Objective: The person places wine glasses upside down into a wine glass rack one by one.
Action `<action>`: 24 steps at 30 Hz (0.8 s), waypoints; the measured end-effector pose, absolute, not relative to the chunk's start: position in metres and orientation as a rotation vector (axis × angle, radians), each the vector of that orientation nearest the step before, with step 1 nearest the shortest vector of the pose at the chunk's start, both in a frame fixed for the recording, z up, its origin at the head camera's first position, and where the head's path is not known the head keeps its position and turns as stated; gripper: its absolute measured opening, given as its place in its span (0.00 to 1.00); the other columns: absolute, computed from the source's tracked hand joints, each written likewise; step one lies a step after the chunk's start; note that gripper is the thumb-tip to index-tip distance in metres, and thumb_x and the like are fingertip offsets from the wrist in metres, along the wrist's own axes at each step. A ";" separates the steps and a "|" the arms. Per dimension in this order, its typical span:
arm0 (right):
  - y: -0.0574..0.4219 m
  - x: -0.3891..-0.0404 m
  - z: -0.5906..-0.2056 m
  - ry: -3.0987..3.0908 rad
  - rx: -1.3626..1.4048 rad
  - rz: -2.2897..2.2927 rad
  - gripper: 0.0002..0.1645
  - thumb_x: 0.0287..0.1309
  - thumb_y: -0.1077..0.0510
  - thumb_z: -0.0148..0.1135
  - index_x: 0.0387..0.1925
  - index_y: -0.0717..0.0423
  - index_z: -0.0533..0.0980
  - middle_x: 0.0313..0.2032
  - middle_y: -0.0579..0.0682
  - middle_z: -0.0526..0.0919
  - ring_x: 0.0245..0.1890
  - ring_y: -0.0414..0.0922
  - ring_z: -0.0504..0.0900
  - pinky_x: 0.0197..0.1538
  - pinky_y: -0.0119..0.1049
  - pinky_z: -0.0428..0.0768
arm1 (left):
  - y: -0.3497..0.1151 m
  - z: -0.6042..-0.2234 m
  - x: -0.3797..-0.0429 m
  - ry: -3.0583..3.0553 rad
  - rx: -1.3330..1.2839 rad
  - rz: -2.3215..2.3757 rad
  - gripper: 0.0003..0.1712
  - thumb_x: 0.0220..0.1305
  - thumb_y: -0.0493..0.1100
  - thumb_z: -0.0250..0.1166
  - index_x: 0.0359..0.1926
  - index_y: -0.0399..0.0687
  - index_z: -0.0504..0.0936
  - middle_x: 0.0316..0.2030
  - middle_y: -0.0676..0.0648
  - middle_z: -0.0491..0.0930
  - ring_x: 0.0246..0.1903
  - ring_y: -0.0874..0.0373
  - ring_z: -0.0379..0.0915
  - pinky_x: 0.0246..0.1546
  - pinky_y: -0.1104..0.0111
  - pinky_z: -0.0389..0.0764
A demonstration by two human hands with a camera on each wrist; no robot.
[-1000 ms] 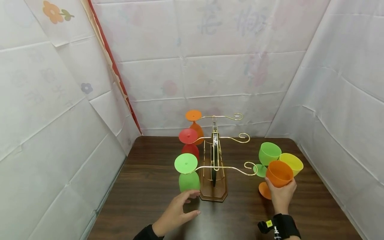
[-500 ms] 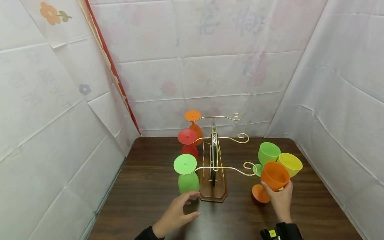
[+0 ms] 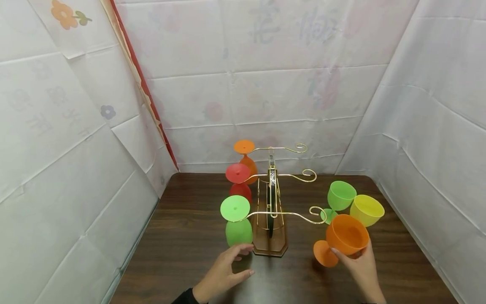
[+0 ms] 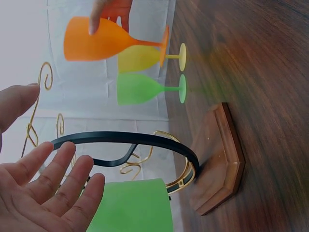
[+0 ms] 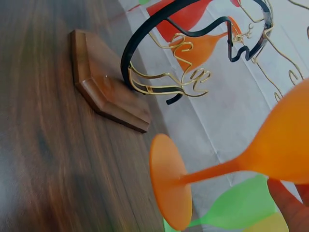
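Observation:
My right hand point(image 3: 360, 268) grips the bowl of an orange goblet point(image 3: 346, 234), its thumb on the near side. In the right wrist view the goblet's round foot point(image 5: 169, 181) is above the tabletop. My left hand point(image 3: 224, 272) is held with fingers extended and thumb apart, close to a green goblet point(image 3: 238, 231) that hangs upside down from the rack's front arm. The gold wire rack point(image 3: 271, 211) has a black hoop point(image 4: 125, 137) and a wooden base point(image 3: 270, 244). A red goblet point(image 3: 238, 173) and another orange goblet point(image 3: 244, 147) hang behind the green one.
Upright at the right stand a green goblet point(image 3: 341, 195) and a yellow goblet point(image 3: 366, 210). Curled wire arms point(image 3: 317, 214) stick out on the rack's right side with nothing hung on them. White sheets point(image 3: 288, 97) enclose the brown table point(image 3: 182, 236) at the back and sides.
My right hand has brought the orange goblet nearer to me and slightly left, away from the green and yellow goblets. The left hand has hardly moved.

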State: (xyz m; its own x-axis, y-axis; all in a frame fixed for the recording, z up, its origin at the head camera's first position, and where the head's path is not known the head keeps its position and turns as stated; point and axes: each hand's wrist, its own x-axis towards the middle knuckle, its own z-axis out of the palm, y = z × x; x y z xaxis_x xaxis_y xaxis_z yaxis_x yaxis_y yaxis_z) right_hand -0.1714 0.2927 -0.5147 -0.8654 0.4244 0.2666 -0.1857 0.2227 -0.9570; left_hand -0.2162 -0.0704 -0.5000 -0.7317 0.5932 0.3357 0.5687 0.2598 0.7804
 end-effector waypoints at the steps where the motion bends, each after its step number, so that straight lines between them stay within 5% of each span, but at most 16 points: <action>1: 0.293 -0.168 -0.515 -2.020 -0.180 1.690 0.50 0.39 0.78 0.69 0.63 0.58 0.57 0.50 0.43 0.72 0.45 0.32 0.75 0.42 0.21 0.76 | -0.071 -0.500 -0.216 2.477 1.136 1.512 0.30 0.58 0.48 0.67 0.59 0.43 0.71 0.52 0.50 0.76 0.49 0.51 0.73 0.45 0.65 0.78; 14: 0.291 -0.148 -0.505 -2.284 0.044 1.533 0.47 0.36 0.76 0.71 0.60 0.64 0.61 0.48 0.36 0.74 0.43 0.31 0.75 0.42 0.25 0.76 | -0.071 -0.503 -0.218 2.474 1.104 1.521 0.29 0.58 0.48 0.68 0.59 0.50 0.71 0.52 0.51 0.76 0.50 0.51 0.73 0.45 0.66 0.77; 20: 0.288 -0.146 -0.503 -2.194 0.466 1.703 0.49 0.30 0.81 0.69 0.59 0.71 0.60 0.50 0.43 0.76 0.46 0.35 0.77 0.46 0.28 0.76 | -0.070 -0.503 -0.217 2.485 1.101 1.508 0.29 0.58 0.47 0.68 0.60 0.52 0.70 0.52 0.53 0.76 0.50 0.57 0.72 0.45 0.66 0.77; 24: 0.281 -0.148 -0.502 -2.189 0.671 1.679 0.50 0.27 0.80 0.71 0.59 0.72 0.60 0.51 0.44 0.77 0.47 0.36 0.77 0.48 0.28 0.75 | -0.069 -0.501 -0.216 2.481 1.133 1.523 0.30 0.57 0.45 0.69 0.59 0.48 0.71 0.52 0.52 0.76 0.50 0.53 0.73 0.45 0.64 0.78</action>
State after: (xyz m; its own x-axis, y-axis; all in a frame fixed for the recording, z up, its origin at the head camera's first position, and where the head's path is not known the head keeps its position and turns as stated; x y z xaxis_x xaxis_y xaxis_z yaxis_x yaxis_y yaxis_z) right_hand -0.1478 0.2809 -0.5016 -0.8456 -0.1802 0.5025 -0.5321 0.2073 -0.8209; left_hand -0.2158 -0.0690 -0.5005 -0.7369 0.5846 0.3394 0.5673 0.2617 0.7808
